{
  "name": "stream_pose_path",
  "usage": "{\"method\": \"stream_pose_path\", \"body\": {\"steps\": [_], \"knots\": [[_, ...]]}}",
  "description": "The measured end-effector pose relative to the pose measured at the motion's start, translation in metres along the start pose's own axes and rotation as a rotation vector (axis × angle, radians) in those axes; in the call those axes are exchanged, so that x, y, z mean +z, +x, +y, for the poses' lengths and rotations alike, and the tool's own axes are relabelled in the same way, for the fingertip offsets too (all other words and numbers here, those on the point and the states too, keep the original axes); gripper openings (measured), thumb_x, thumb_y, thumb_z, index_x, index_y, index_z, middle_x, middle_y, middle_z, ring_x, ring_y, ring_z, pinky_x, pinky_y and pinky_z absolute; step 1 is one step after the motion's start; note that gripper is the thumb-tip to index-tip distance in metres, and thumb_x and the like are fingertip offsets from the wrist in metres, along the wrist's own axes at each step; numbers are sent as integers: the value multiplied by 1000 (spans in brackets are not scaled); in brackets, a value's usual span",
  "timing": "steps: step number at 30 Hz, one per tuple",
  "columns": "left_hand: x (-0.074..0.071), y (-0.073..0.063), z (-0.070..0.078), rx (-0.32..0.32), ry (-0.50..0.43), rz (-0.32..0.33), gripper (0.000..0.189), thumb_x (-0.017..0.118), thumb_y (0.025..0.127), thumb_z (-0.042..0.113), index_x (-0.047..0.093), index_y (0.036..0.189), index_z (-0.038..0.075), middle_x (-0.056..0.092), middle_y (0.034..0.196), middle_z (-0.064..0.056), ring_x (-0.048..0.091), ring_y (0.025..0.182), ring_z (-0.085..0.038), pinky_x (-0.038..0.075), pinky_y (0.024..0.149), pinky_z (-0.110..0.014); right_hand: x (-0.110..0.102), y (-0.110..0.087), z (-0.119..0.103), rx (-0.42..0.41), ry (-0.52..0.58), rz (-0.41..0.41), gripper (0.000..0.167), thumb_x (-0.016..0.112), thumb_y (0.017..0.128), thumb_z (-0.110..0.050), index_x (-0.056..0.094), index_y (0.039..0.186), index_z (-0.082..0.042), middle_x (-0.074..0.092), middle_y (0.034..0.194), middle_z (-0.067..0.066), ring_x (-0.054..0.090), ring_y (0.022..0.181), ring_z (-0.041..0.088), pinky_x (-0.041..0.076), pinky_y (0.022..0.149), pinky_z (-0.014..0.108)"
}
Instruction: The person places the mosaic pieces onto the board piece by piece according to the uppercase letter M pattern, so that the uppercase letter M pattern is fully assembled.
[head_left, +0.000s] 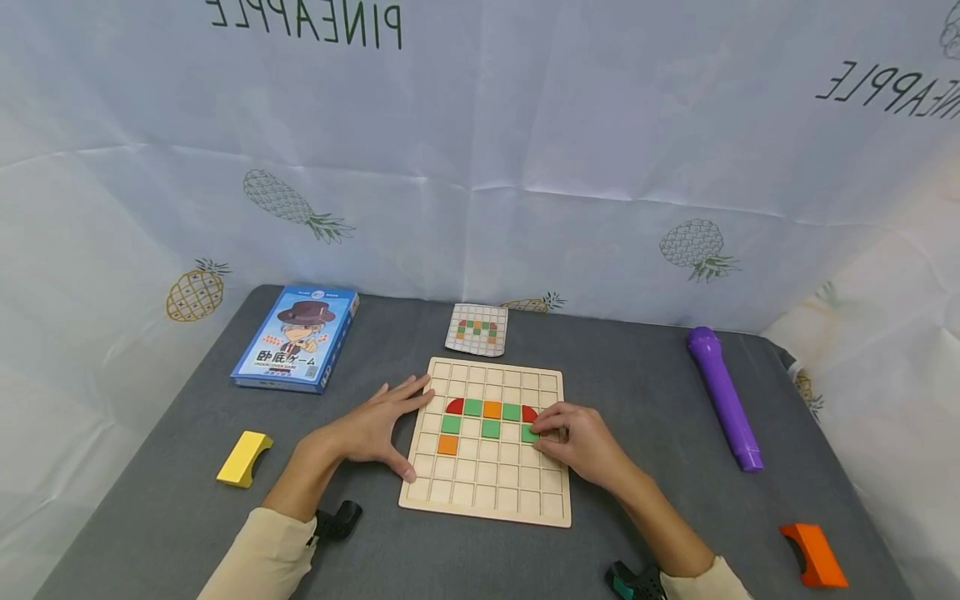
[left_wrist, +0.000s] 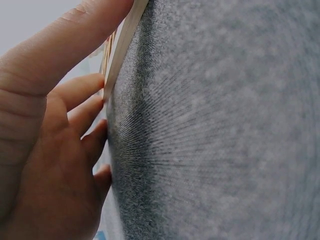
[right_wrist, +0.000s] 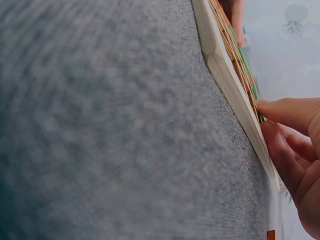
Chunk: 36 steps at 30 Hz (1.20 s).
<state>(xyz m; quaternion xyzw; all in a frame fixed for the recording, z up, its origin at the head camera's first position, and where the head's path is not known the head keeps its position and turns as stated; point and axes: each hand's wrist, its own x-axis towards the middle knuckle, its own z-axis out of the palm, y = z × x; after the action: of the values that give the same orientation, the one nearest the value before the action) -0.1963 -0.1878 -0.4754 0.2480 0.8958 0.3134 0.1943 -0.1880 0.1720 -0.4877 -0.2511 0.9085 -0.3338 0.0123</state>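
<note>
A pale wooden grid board (head_left: 491, 510) lies mid-table with flat coloured pieces on it. Its top row runs red quarter-circle (head_left: 454, 406), green, orange square (head_left: 492, 409), green, red quarter-circle (head_left: 528, 412). Below sit three green squares, and an orange square (head_left: 447, 444) lies lower at the left. My left hand (head_left: 375, 423) is spread along the board's left edge, thumb (left_wrist: 65, 45) and fingertips touching it. With thumb and fingertips, my right hand (head_left: 581, 442) pinches the green square (head_left: 528, 433) at the right end of the second row, partly covering it.
Behind the board lies a small pattern card (head_left: 476, 330). A blue game box (head_left: 296, 339) and a yellow arched block (head_left: 244, 458) are at left. To the right are a purple microphone-shaped stick (head_left: 726, 398) and an orange arched block (head_left: 814, 556). A pineapple-print curtain (head_left: 480, 242) hangs behind.
</note>
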Motion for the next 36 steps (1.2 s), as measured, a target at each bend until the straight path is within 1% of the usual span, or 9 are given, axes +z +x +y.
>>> {"method": "stream_pose_path", "body": {"steps": [6,13,16,20,22,25,31,36], "knots": [[0,-1,-2,-4,-16,-2,121,96,65,42,30,161,9,12,174,-13,6,162,-40,-1,127,-68,0,0,1,6,11,-4,13,82,85,-13,82,98,-13,74,106,-2,67,90,12,53,71,20],[0,-1,-3,1,-19,-2,121,96,65,42,30,161,9,12,174,-13,6,162,-40,-1,127,-68,0,-1,2,7,30,-1,14,83,85,-14,82,99,-13,74,105,-3,67,89,11,53,70,20],[0,-1,-3,10,-17,1,121,96,65,41,30,161,8,12,174,-14,7,161,-42,0,126,-70,-1,-1,3,6,44,4,15,83,85,-15,82,99,-14,74,105,-3,66,88,10,52,70,20],[0,-1,-2,10,-11,-1,121,96,66,42,30,161,8,12,174,-14,7,161,-42,0,126,-70,-4,-2,5,-1,77,16,18,85,83,-16,81,100,-16,74,105,-4,65,85,9,52,68,21],[0,0,-2,3,-11,-5,120,95,66,42,30,161,9,11,174,-13,6,162,-40,-1,127,-69,-7,-3,6,0,98,15,20,85,82,-15,81,102,-16,74,105,-4,65,85,9,53,67,21],[0,0,-2,8,-10,-6,120,95,66,42,30,161,9,12,174,-14,6,161,-41,-1,126,-69,-13,-5,7,6,125,16,22,85,83,-15,80,104,-16,74,106,-3,66,85,9,55,65,20],[-1,0,-3,13,-16,-6,120,96,66,42,30,161,9,11,174,-13,6,162,-40,-1,127,-69,-22,-10,14,-11,105,21,28,86,81,-15,79,109,-17,75,111,-2,67,87,12,56,67,21],[-1,0,-2,19,-13,-4,121,96,66,42,30,161,9,12,174,-14,7,161,-42,-1,126,-70,-28,-17,22,-46,63,20,32,87,81,-18,78,112,-19,75,115,-3,67,95,17,54,70,22]]}}
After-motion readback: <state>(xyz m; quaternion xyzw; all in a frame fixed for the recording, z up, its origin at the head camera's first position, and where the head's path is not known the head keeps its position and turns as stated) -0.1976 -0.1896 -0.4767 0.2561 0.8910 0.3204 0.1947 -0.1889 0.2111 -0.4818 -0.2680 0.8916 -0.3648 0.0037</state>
